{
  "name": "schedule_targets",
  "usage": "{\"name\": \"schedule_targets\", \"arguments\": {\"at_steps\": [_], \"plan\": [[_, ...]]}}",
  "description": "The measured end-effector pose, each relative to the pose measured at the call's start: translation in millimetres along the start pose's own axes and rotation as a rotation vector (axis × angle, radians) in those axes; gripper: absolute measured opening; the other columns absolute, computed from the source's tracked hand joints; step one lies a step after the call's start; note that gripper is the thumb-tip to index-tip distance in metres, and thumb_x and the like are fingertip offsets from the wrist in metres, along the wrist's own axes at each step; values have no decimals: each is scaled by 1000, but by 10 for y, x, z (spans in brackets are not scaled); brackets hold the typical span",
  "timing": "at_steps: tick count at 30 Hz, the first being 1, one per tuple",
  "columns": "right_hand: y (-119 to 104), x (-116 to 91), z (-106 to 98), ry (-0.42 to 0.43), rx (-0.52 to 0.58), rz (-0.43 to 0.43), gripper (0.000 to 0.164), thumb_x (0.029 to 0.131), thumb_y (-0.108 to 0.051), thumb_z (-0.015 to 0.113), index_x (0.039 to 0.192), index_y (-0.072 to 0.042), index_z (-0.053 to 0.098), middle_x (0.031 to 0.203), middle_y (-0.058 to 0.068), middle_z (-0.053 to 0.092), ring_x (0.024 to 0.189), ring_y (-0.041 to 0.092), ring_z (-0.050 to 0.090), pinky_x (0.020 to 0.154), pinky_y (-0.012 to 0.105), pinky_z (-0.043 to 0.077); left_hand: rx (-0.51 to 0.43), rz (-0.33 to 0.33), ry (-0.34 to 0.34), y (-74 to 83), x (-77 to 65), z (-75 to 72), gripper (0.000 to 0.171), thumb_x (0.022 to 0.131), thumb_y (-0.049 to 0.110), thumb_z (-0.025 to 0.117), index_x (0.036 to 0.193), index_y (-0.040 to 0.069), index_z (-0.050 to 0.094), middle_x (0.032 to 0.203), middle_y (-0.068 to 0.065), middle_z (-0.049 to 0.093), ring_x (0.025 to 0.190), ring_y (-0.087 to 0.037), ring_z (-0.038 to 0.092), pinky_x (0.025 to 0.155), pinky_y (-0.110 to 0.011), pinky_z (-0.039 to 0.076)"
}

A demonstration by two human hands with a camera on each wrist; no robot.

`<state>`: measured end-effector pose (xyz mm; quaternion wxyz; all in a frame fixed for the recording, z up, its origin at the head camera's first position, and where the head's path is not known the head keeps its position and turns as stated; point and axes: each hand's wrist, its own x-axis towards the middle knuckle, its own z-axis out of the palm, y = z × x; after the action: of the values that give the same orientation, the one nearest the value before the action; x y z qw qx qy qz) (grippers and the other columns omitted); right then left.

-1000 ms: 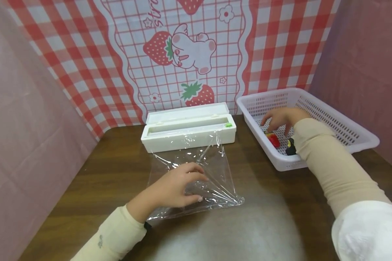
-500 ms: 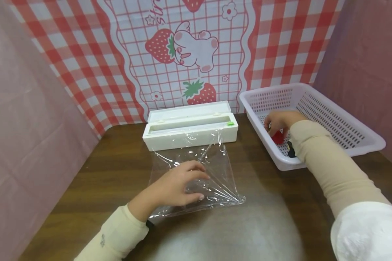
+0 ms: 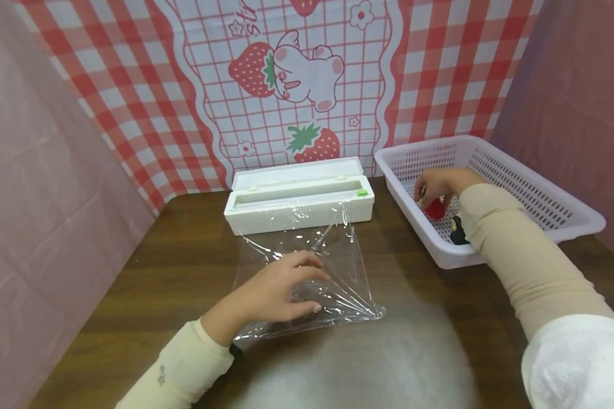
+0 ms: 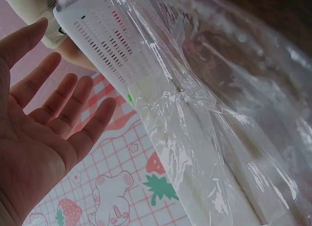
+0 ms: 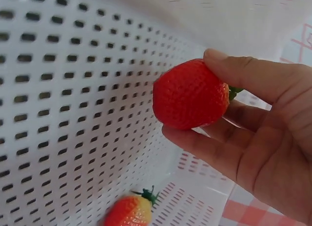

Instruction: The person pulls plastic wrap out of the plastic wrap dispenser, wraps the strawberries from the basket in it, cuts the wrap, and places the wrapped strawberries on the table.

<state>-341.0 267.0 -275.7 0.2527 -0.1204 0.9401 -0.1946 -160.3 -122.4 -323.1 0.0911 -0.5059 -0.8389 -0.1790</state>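
My right hand point(image 3: 442, 184) is inside the white perforated basket point(image 3: 534, 187) and pinches a red strawberry point(image 5: 190, 95) between thumb and fingers. The strawberry's green leaves point toward the palm. A second strawberry point(image 5: 127, 211), red and yellow with a dark green top, lies in the basket, partly cut off by the frame edge. My left hand point(image 3: 281, 288) hovers over or rests on a sheet of clear plastic wrap point(image 3: 337, 267), fingers spread and loosely bent, holding nothing. The wrap runs out of a white dispenser box point(image 3: 299, 216) whose lid stands up.
A dark piece with some yellow point(image 3: 457, 230) lies in the basket beside my right sleeve; its kind is unclear. On the box sits a small green slider point(image 3: 361, 193). A checked strawberry-print cloth point(image 3: 307, 74) hangs behind the brown wooden table point(image 3: 153, 284).
My right hand has lowered onto the strawberry in the basket, and its fingers have closed on it. My left hand and the wrap stay where they were. The view has shifted slightly.
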Motion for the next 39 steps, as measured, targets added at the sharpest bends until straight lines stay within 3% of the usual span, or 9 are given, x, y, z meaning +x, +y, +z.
{"name": "schedule_targets", "arguments": {"at_steps": [12,22,30,39], "plan": [[-50,-128,-206,57,-56,-34,31,85,-6,69,112,7,59,112,28,55,96,37,60,69,45,59,-9,12,15,2,8,-15,41,81,28,78,115,9,67,121,-9,59,112,-20,55,98,-35,46],[-253,-380,-320,95,-152,-102,43,81,-15,79,116,3,62,108,20,60,92,31,61,69,42,59,-19,17,15,12,17,-39,40,82,28,77,115,9,67,121,-8,59,112,-19,55,98,-33,46],[-475,-600,-326,131,-219,-142,45,77,-19,83,114,-3,64,112,19,60,92,29,60,70,42,59,-22,37,21,31,21,-53,40,82,29,77,114,8,67,120,-10,59,112,-20,56,98,-34,46],[-743,-765,-246,157,-341,-223,40,71,-20,87,105,-9,69,102,8,65,87,24,60,77,44,58,-22,31,24,37,27,-62,38,83,29,76,113,9,68,121,-9,59,113,-20,55,99,-34,45]]}}
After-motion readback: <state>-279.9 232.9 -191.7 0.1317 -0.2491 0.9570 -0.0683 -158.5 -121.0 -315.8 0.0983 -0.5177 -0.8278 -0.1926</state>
